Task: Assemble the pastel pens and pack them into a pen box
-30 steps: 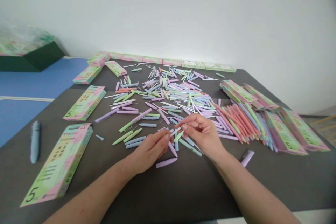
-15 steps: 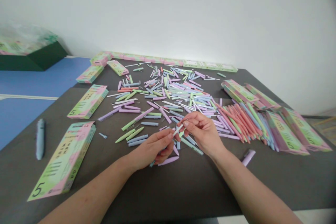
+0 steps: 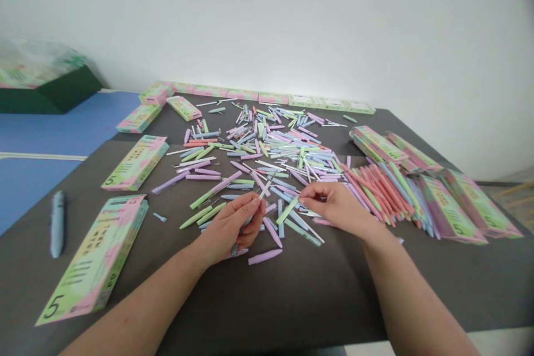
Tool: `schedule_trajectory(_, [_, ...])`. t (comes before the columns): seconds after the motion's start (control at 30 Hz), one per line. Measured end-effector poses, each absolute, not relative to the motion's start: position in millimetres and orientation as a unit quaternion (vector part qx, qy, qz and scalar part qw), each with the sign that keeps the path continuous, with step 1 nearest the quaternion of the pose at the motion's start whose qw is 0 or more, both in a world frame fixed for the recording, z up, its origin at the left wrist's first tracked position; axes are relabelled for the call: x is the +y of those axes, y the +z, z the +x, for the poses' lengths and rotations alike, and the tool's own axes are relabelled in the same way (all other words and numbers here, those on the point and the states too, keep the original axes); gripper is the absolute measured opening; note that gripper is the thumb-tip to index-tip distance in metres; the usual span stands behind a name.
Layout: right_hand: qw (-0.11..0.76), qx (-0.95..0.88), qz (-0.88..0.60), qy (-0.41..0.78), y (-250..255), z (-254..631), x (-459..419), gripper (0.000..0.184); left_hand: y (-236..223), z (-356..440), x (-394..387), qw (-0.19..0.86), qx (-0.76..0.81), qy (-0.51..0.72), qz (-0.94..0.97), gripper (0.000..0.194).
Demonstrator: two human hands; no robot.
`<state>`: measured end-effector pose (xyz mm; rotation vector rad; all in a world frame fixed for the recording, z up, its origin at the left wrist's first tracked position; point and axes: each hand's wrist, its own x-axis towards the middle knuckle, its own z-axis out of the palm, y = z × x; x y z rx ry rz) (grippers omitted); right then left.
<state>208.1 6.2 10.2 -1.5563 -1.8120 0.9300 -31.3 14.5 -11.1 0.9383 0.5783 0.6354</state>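
Note:
My left hand (image 3: 231, 228) is closed around a thin pen part, with a white refill (image 3: 263, 191) sticking up past the fingertips and a dark tip showing below the hand. My right hand (image 3: 336, 206) reaches over the scattered pastel pen parts (image 3: 271, 150), with nothing visible in its fingers. A green pen barrel (image 3: 287, 210) lies just left of its fingertips. A lilac barrel (image 3: 265, 256) rests on the dark tabletop below my left hand. Coral, blue and green pens lie side by side in a row (image 3: 375, 194) to the right of my right hand.
Printed pastel pen boxes lie on the left (image 3: 95, 258), right (image 3: 450, 208) and far edge (image 3: 271, 98) of the dark table (image 3: 317, 295). A single blue pen (image 3: 57, 224) lies at the left. A green carton (image 3: 50, 89) stands on the blue floor beyond.
My right hand has let go of the white refill and moved right, away from my left hand. My left hand now holds the part with the refill pointing up.

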Motion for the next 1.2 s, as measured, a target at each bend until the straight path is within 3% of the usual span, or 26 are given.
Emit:
schedule_trajectory(0.17, [0.130, -0.757, -0.585, 0.262, 8, 197, 2, 0.015, -10, -31, 15, 0.801, 0.283, 0.301, 0.434, 0.023])
schedule_trajectory(0.57, [-0.005, -0.762, -0.631, 0.145, 2, 185, 1, 0.014, -10, -31, 15, 0.797, 0.293, 0.302, 0.434, 0.023])
schedule_trajectory(0.73, [0.057, -0.747, -0.635, 0.189, 5, 192, 0, 0.011, -9, -31, 15, 0.794, 0.297, 0.304, 0.435, 0.023])
schedule_trajectory(1.0, [0.226, -0.625, -0.527, 0.529, 12, 207, 4, 0.011, -12, -32, 16, 0.798, 0.285, 0.296, 0.442, 0.023])
schedule_trajectory(1.2, [0.291, -0.544, -0.469, 0.632, 12, 207, 4, 0.019, -13, -33, 16, 0.801, 0.281, 0.288, 0.444, 0.023])
